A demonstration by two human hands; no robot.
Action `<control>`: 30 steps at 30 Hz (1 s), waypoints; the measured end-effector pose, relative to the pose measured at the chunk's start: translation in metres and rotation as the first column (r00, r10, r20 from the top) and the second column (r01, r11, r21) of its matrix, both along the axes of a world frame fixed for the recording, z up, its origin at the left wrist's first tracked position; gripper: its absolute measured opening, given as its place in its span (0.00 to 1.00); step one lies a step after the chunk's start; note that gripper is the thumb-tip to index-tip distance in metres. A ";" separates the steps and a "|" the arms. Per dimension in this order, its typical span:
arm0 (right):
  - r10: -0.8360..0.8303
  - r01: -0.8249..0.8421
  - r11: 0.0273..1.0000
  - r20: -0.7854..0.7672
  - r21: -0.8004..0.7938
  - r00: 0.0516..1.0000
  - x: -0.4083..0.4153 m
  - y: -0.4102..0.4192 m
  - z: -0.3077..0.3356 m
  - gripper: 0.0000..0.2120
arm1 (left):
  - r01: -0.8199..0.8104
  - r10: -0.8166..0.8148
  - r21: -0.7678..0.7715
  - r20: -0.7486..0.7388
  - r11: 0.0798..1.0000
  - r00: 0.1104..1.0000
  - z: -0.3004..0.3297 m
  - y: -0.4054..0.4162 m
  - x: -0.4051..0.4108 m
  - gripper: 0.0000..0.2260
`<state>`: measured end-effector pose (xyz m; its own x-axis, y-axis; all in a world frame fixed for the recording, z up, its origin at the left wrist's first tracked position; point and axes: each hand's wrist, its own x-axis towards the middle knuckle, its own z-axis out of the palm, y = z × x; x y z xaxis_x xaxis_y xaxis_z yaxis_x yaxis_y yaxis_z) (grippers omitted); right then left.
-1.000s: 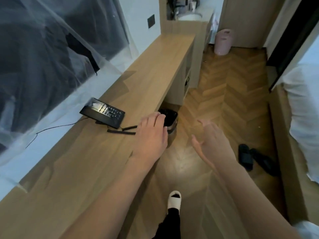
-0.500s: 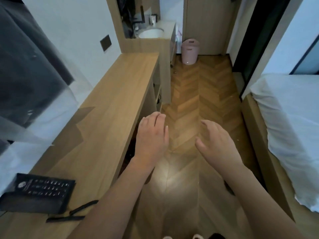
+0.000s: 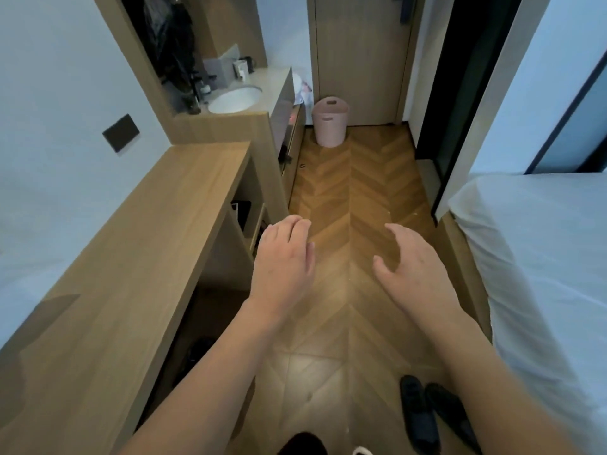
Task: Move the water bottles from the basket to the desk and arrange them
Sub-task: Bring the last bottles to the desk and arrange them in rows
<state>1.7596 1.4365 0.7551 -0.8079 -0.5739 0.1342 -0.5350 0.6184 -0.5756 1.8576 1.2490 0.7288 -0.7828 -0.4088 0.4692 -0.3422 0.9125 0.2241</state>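
A pink basket [image 3: 329, 121] stands on the floor at the far end of the passage, in front of a wooden door. Its inside is hidden from here, and no water bottle shows. The long wooden desk [image 3: 138, 244] runs along the left wall. My left hand [image 3: 283, 261] hovers over the floor beside the desk's edge, fingers loosely bent and holding nothing. My right hand [image 3: 414, 269] hangs level with it to the right, palm turned inward, fingers relaxed and also holding nothing.
A bed with white sheets [image 3: 538, 264] fills the right side. A pair of black slippers [image 3: 433, 418] lies on the herringbone floor near my feet. A washbasin counter [image 3: 236, 98] stands beyond the desk. Open shelves [image 3: 243, 215] sit under the desk's far end.
The view has swung up and forward along the passage. The black telephone on the desk has dropped out of sight and the pink basket has come closer. Both hands stay held out, holding nothing.
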 end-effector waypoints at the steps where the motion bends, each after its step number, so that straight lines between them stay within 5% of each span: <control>1: -0.004 0.004 1.000 0.007 -0.006 1.000 -0.019 -0.005 0.000 0.28 | 0.003 -0.003 0.013 -0.003 1.000 1.000 0.001 -0.004 -0.020 0.14; 30: -0.029 0.029 0.999 0.002 0.031 1.000 -0.664 -0.268 -0.046 0.29 | 0.078 -0.078 0.009 0.045 0.997 0.996 -0.027 -0.274 -0.670 0.14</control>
